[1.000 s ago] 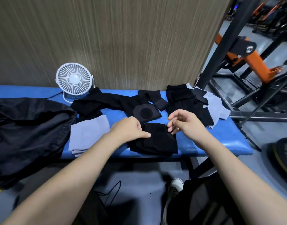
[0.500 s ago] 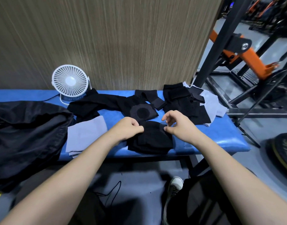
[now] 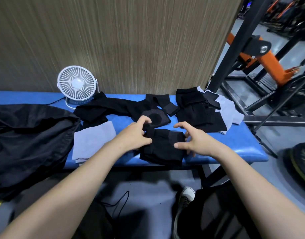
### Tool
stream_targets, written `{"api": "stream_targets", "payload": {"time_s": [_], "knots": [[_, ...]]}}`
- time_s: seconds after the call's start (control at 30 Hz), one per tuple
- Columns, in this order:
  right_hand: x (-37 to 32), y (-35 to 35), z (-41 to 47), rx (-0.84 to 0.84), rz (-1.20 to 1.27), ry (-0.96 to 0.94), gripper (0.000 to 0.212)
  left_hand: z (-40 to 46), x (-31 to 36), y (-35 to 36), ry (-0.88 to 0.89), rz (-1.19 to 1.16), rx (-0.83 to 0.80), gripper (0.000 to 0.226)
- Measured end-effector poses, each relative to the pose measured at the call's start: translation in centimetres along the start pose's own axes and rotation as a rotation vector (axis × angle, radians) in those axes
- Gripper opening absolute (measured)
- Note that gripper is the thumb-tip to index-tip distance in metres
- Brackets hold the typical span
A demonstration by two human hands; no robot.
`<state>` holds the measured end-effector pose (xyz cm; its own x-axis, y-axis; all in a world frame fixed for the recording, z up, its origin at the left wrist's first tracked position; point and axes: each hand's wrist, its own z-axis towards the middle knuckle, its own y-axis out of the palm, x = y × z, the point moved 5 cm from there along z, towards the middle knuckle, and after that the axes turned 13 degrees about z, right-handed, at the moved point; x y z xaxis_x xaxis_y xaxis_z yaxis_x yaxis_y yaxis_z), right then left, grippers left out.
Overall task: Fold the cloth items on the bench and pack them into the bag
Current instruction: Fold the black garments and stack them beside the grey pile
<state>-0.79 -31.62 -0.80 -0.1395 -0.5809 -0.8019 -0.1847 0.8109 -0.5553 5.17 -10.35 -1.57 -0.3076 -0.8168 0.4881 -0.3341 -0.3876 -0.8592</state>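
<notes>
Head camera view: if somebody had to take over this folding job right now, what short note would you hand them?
Left hand: pinches the left edge of the black folded cloth at the bench's front edge.
Right hand: curled round that cloth's right end.
Done: a grey folded cloth lies to the left, beside the black bag, which is draped over the bench's left end.
Left: finish this fold; more black cloths and a grey cloth lie unfolded behind; no cloth can be seen inside the bag.
</notes>
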Motion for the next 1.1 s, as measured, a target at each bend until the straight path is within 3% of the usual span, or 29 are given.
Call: {"api": "stream_targets", "payload": {"time_s": [0.13, 0.33, 0.5, 0.63, 0.8, 0.9, 1.1], "knots": [[-0.1, 0.9, 0.7, 0.041, -0.106, -0.043, 0.051, 0.1, -0.3, 0.5, 0.013, 0.126, -0.015, 0.035], [-1.4, 2.8, 3.0, 0.044, -0.097, -0.147, 0.043, 0.2, -1.9, -0.4, -0.052, 0.375, 0.07, 0.042], [-1.6, 2.5, 4.4, 0.01, -0.091, -0.156, 0.036, 0.9, -3.4, -1.2, -0.06, 0.272, 0.063, 0.033], [-1.0, 0.5, 6.1, 0.178, 0.034, -0.069, 0.023, 1.9, -3.8, -3.0, -0.113, 0.128, 0.253, 0.016], [-0.7, -0.5, 8.6, 0.316, 0.002, 0.031, 0.019, 3.9, -4.8, -4.2, -0.217, 0.261, 0.293, 0.032], [-0.4, 0.1, 10.0, 0.28, -0.013, 0.074, 0.016, 5.3, -4.8, -4.0, -0.226, 0.297, 0.277, 0.041], [-1.4, 0.9, 11.0, 0.184, -0.036, 0.023, 0.033, 7.5, -5.1, -4.0, -0.275, 0.263, 0.257, 0.057]]}}
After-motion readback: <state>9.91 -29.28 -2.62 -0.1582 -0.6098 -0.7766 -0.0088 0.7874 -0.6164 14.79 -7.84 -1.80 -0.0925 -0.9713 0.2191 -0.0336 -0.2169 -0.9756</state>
